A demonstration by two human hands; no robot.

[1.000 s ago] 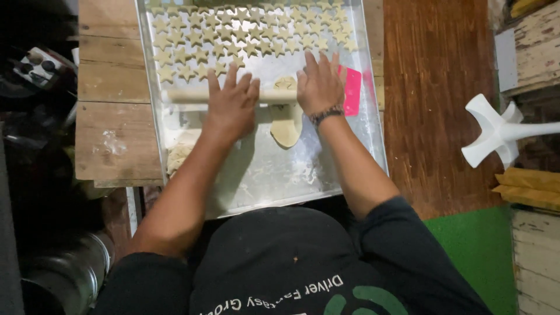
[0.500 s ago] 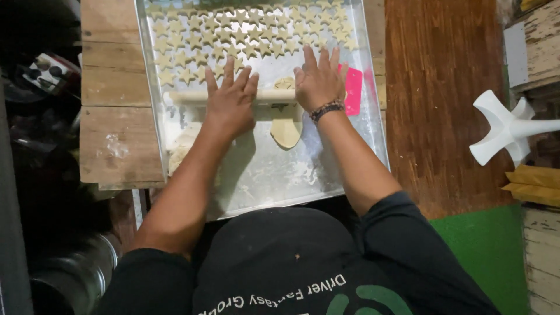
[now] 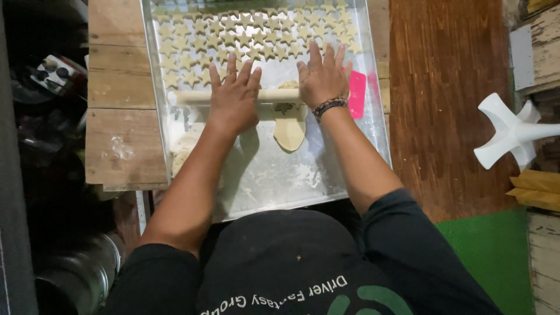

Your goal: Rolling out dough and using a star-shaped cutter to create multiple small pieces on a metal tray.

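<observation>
Mid-frame, our left hand and right hand press flat, unclenched, on the pale wooden rolling pin; the soft tan dough sheet looks tear-prone, so we lift by its edges.

We see no packages, labels, signs or screens on the counter or around it. The only lettering in view is a print on the dark shirt at the bottom edge: a curved line of pale letters, upside down from this view, with a green rounded shape beside it, partly cut off by the frame.
</observation>
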